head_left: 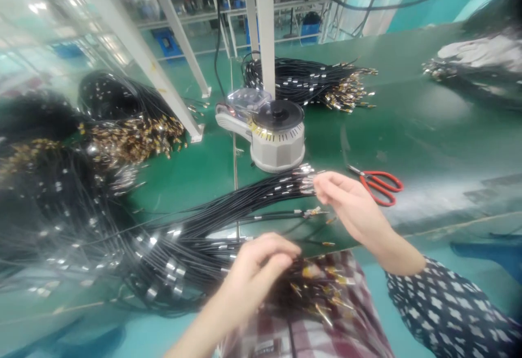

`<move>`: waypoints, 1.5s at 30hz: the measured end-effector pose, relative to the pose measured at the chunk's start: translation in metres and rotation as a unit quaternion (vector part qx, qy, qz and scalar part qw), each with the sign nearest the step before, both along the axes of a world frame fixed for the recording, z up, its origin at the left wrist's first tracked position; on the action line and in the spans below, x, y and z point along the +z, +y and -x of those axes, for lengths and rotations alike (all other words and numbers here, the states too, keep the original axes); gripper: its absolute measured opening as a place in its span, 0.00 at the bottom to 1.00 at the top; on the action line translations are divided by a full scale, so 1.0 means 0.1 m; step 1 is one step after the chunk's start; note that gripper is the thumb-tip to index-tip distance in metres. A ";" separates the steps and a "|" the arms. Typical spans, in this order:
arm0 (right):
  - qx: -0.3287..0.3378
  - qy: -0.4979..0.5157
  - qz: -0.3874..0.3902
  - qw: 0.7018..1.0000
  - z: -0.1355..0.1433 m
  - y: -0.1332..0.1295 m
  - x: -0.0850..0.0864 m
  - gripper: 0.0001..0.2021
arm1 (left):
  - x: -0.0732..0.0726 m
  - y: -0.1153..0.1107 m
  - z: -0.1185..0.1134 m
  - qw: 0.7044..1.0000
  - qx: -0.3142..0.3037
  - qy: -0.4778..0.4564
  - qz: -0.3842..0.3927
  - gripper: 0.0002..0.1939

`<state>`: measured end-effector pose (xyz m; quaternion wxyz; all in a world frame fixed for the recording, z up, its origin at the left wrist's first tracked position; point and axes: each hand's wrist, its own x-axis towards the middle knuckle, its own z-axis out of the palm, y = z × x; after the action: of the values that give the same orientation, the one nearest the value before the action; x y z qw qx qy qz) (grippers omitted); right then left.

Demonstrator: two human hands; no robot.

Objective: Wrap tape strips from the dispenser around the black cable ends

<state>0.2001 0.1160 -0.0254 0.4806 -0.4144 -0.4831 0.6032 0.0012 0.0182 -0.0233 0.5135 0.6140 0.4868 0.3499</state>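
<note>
My left hand (261, 271) is closed at the front edge of the bench, thumb and fingers pinched together at a black cable (314, 243) with a gold tip. Under and beside it lie many more cables, their brass ends (326, 298) hanging over the checked cloth on my lap. My right hand (353, 203) is also closed, its fingertips pressed together beside the silver ends of a cable bundle (261, 198). What those fingertips hold, if anything, is hidden. Between the hands, a few separate cables (281, 215) point to the right.
A white round tape dispenser (278, 149) stands behind the bundle. Red-handled scissors (381, 184) lie right of my right hand. More cable coils (305, 83) rest at the back, and heaps with brass ends (130, 138) at left. White metal posts (265, 26) rise from the green bench (391, 124).
</note>
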 end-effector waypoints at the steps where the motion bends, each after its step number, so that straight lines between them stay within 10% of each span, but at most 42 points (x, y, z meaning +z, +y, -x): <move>1: -0.019 -0.005 -0.003 1.000 -0.06 0.01 -0.01 0.09 | -0.05 -0.01 0.02 0.997 0.036 0.061 -0.039 0.12; 6: -0.002 -0.058 -0.025 0.998 -0.14 -0.02 -0.03 0.12 | -0.34 -0.08 0.04 0.914 0.035 0.337 -0.222 0.17; 11: 0.080 -0.143 -0.045 0.985 -0.06 -0.14 -0.01 0.13 | -0.35 -0.17 -0.04 0.862 -0.067 0.415 -0.285 0.11; 17: 0.331 -0.201 -0.077 0.919 -0.08 -0.49 0.14 0.06 | -0.26 0.03 0.06 0.923 -0.006 0.331 -0.197 0.10; 20: 0.460 -0.213 -0.150 0.849 -0.09 -0.66 0.17 0.12 | -0.24 0.25 0.06 0.906 0.026 0.345 -0.243 0.09; 31: 0.462 -0.387 -0.369 0.707 -0.02 -0.71 -0.28 0.09 | -0.30 0.53 -0.24 0.894 -0.048 0.405 -0.185 0.07; 34: 0.469 -0.361 -0.355 0.724 -0.03 -0.68 -0.25 0.10 | -0.17 0.51 -0.10 0.935 -0.008 0.317 -0.160 0.09; 37: 0.435 -0.306 -0.285 0.797 -0.02 -0.58 -0.06 0.13 | 0.00 0.46 0.07 0.998 0.055 0.037 -0.007 0.12; 41: 0.226 -0.249 -0.153 0.929 0.13 -0.35 0.20 0.08 | 0.13 0.34 0.18 0.973 0.143 -0.165 0.075 0.17; 45: 0.192 -0.213 -0.078 0.955 0.52 -0.18 0.18 0.16 | 0.14 0.33 0.22 0.930 0.242 -0.274 0.023 0.14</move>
<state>0.1482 0.0976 -0.0073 0.2724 -0.3941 -0.6906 0.5419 -0.0205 0.0508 -0.0090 0.5408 0.3458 0.4686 0.6069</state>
